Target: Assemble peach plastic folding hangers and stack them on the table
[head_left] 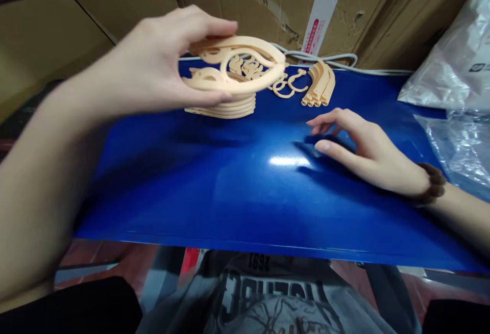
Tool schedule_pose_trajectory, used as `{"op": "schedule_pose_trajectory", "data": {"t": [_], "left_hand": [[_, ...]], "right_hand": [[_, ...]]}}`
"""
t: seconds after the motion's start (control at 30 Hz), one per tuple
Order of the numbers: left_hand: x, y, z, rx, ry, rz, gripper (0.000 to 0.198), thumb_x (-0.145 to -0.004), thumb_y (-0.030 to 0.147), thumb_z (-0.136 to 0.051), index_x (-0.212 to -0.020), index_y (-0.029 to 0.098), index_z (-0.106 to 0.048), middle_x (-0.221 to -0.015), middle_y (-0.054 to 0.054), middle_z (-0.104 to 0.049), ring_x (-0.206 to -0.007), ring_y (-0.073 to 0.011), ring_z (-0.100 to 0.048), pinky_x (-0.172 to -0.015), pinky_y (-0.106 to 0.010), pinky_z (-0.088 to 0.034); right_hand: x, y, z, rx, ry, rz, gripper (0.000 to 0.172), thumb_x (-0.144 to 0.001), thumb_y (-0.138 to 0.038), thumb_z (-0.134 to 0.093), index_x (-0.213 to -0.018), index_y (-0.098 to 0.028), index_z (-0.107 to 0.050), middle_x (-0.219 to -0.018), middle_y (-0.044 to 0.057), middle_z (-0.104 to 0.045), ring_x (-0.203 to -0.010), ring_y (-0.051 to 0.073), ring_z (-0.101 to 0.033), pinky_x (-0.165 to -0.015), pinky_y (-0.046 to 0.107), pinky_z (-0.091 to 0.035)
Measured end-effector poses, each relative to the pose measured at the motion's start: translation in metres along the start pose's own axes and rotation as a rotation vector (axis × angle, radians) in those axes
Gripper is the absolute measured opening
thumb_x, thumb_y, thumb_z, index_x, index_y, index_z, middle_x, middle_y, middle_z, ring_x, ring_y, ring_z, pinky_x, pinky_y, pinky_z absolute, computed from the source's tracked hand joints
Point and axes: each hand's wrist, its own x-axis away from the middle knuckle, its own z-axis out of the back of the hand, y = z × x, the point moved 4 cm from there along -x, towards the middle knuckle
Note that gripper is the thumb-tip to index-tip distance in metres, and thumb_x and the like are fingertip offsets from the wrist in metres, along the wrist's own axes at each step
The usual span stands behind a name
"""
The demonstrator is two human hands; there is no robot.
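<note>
Cream and plastic, an oval piece [252,86] is gripped between the thumb and fingers of the left hand [168,63], just above a stack of curved pieces [222,113] set on the blue surface [229,196]. To the right of the stack, loose hooks [294,88] are scattered and, farther right, curved tubes [323,84] are bunched. Nearer the person than the stack, and also rightward, the right hand [352,143] is held open, fingers loosely bent.

the held frame [248,86] partly hides stacked pieces [233,111]; the view's edge crops the bag [454,53].
</note>
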Motion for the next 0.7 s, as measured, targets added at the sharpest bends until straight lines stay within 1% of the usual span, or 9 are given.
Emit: {"op": "schedule_pose_trajectory", "data": {"t": [0.1, 0.17, 0.23, 0.3, 0.37, 0.43, 0.5, 0.6, 0.7], "left_hand": [[0.003, -0.029, 0.004, 0.125, -0.032, 0.158, 0.099, -0.08, 0.081, -0.065, -0.151, 0.013, -0.054, -0.144, -0.007, -0.063, -0.126, -0.0346, -0.06, -0.116, -0.061, -0.042], [0.005, -0.042, 0.001, 0.2, -0.077, 0.238, 0.097, -0.077, 0.08, -0.07, -0.15, 0.016, -0.057, -0.144, -0.005, -0.065, -0.125, -0.0326, -0.061, -0.117, -0.061, -0.043], [0.005, -0.05, -0.003, 0.255, -0.126, 0.299, 0.102, -0.072, 0.082, -0.074, -0.148, 0.017, -0.059, -0.144, -0.004, -0.066, -0.123, -0.0316, -0.062, -0.119, -0.061, -0.044], [0.005, -0.053, -0.006, 0.293, -0.153, 0.332, 0.106, -0.069, 0.085, -0.073, -0.147, 0.015, -0.059, -0.145, -0.004, -0.066, -0.124, -0.031, -0.061, -0.121, -0.059, -0.044], [0.004, -0.053, -0.009, 0.313, -0.171, 0.345, 0.102, -0.073, 0.085, -0.071, -0.147, 0.015, -0.058, -0.146, -0.004, -0.065, -0.126, -0.0301, -0.06, -0.123, -0.057, -0.042], [0.003, -0.052, -0.011, 0.332, -0.179, 0.353, 0.1, -0.076, 0.081, -0.071, -0.148, 0.013, -0.058, -0.146, -0.007, -0.065, -0.127, -0.0294, -0.06, -0.123, -0.057, -0.04], [0.003, -0.051, -0.012, 0.357, -0.186, 0.38, 0.1, -0.072, 0.076, -0.077, -0.146, 0.011, -0.06, -0.143, -0.009, -0.067, -0.128, -0.0291, -0.06, -0.122, -0.056, -0.038], [0.003, -0.051, -0.014, 0.365, -0.185, 0.437, 0.096, -0.067, 0.07, -0.083, -0.143, 0.014, -0.063, -0.14, -0.005, -0.069, -0.13, -0.0267, -0.061, -0.123, -0.048, -0.037], [0.003, -0.051, -0.015, 0.376, -0.192, 0.444, 0.096, -0.067, 0.073, -0.081, -0.143, 0.017, -0.064, -0.141, -0.004, -0.069, -0.13, -0.0257, -0.062, -0.122, -0.043, -0.039]], "right_hand": [[0.001, -0.002, -0.006, 0.217, -0.098, 0.168, 0.042, -0.101, -0.052, -0.058, -0.125, -0.017, -0.065, -0.121, 0.014, -0.069, -0.111, 0.03, -0.064, -0.099, 0.047, -0.049], [0.003, -0.001, -0.009, 0.292, -0.137, 0.227, 0.043, -0.102, -0.051, -0.057, -0.128, -0.017, -0.064, -0.127, 0.016, -0.066, -0.113, 0.03, -0.062, -0.101, 0.047, -0.048], [0.004, 0.0, -0.011, 0.332, -0.154, 0.252, 0.042, -0.103, -0.049, -0.057, -0.13, -0.018, -0.062, -0.131, 0.016, -0.063, -0.115, 0.029, -0.062, -0.101, 0.047, -0.048], [0.005, 0.001, -0.012, 0.353, -0.16, 0.261, 0.04, -0.104, -0.048, -0.056, -0.13, -0.019, -0.061, -0.132, 0.016, -0.062, -0.118, 0.03, -0.061, -0.102, 0.047, -0.049], [0.005, 0.001, -0.012, 0.37, -0.162, 0.273, 0.039, -0.104, -0.047, -0.056, -0.13, -0.018, -0.061, -0.132, 0.017, -0.062, -0.118, 0.029, -0.061, -0.101, 0.047, -0.049], [0.005, 0.0, -0.012, 0.384, -0.163, 0.285, 0.039, -0.104, -0.045, -0.056, -0.13, -0.016, -0.062, -0.131, 0.017, -0.062, -0.117, 0.029, -0.061, -0.101, 0.047, -0.049], [0.005, 0.0, -0.012, 0.392, -0.159, 0.296, 0.04, -0.104, -0.045, -0.056, -0.129, -0.014, -0.062, -0.131, 0.018, -0.062, -0.118, 0.03, -0.061, -0.101, 0.047, -0.049], [0.005, 0.001, -0.013, 0.398, -0.152, 0.308, 0.041, -0.105, -0.045, -0.056, -0.129, -0.013, -0.063, -0.131, 0.018, -0.062, -0.118, 0.03, -0.061, -0.102, 0.048, -0.049], [0.006, 0.0, -0.014, 0.408, -0.15, 0.312, 0.041, -0.105, -0.045, -0.055, -0.13, -0.013, -0.062, -0.131, 0.018, -0.062, -0.116, 0.03, -0.062, -0.102, 0.047, -0.049]]}}
